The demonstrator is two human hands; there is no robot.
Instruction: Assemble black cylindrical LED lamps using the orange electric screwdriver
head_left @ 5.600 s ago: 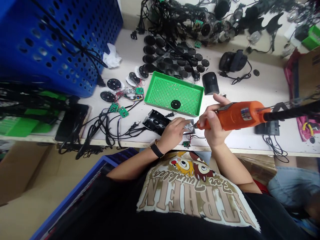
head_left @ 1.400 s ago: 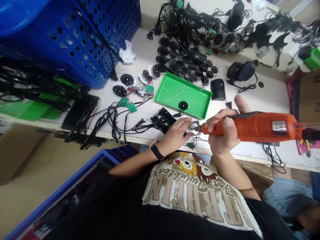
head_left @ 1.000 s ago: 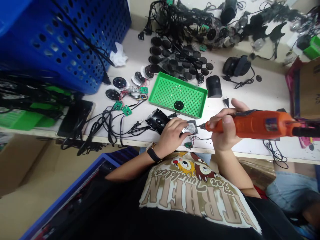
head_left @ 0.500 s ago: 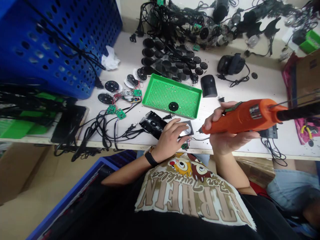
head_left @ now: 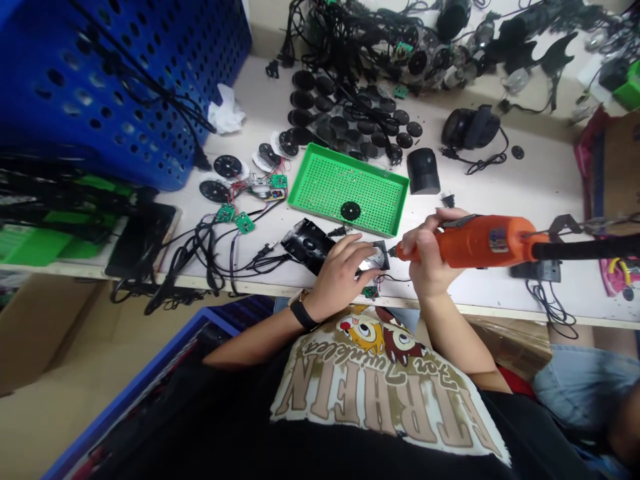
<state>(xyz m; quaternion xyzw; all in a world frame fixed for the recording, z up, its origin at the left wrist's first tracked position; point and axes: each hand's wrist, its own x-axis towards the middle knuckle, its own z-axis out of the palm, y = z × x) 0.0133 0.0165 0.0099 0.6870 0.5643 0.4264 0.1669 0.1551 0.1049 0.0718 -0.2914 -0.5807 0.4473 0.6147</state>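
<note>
My right hand [head_left: 425, 250] grips an orange electric rotary tool [head_left: 480, 241], with a black cord running off to the right. Its small bit points left at a square black plate [head_left: 381, 256] holding a silver disc. My left hand [head_left: 340, 270], wearing a black-strapped watch, rests on that plate, and its fingers cover part of the disc. Beside the hand lies a black plastic housing [head_left: 306, 245]. A small green circuit board [head_left: 371, 291] with thin wires sits just below the plate. I cannot tell whether the bit touches the plate.
A green perforated tray [head_left: 345, 190] lies beyond my hands, with a black disc inside. Several black discs, circuit boards and tangled cables cover the white bench [head_left: 540, 180]. A blue perforated crate [head_left: 115, 87] stands at far left.
The orange tool has swung left and its bit is closer to the square plate. My left hand still rests on the plate.
</note>
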